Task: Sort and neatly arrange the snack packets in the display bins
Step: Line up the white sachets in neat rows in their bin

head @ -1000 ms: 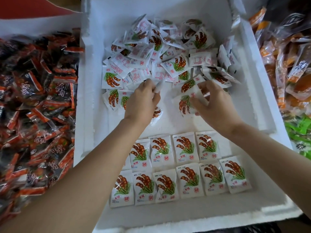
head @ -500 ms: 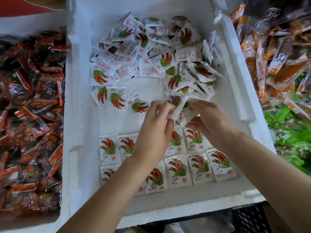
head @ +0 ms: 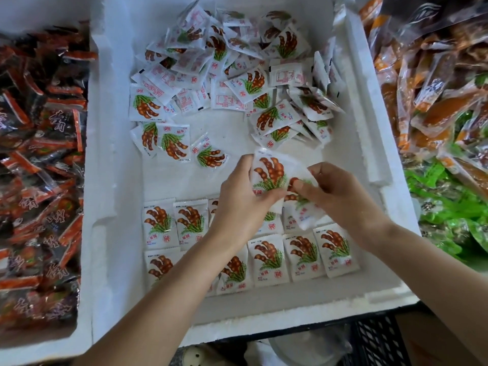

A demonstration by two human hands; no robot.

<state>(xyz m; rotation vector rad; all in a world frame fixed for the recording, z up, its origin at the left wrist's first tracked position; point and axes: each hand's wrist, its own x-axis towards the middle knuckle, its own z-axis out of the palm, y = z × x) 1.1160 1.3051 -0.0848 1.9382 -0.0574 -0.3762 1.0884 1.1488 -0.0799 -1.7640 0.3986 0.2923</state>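
Note:
A white foam bin (head: 113, 180) holds small white snack packets printed with brown pods and green leaves. A loose heap of packets (head: 232, 70) fills its far half. Two tidy rows of packets (head: 303, 253) lie face up along the near side. My left hand (head: 243, 199) grips one packet (head: 269, 171) upright above the rows. My right hand (head: 340, 196) pinches a second packet (head: 306, 212) beside it, tilted. Both hands meet over the upper row and hide part of it.
A foam bin of dark red and black packets (head: 39, 167) lies on the left. Orange packets (head: 435, 88) and green packets (head: 449, 207) are piled on the right. Three stray white packets (head: 174, 143) rest mid-bin. A black crate (head: 377, 342) shows below the bin's front edge.
Both hands came back from the heap toward the near rows, each carrying a packet. The packets are now held together just above the upper row.

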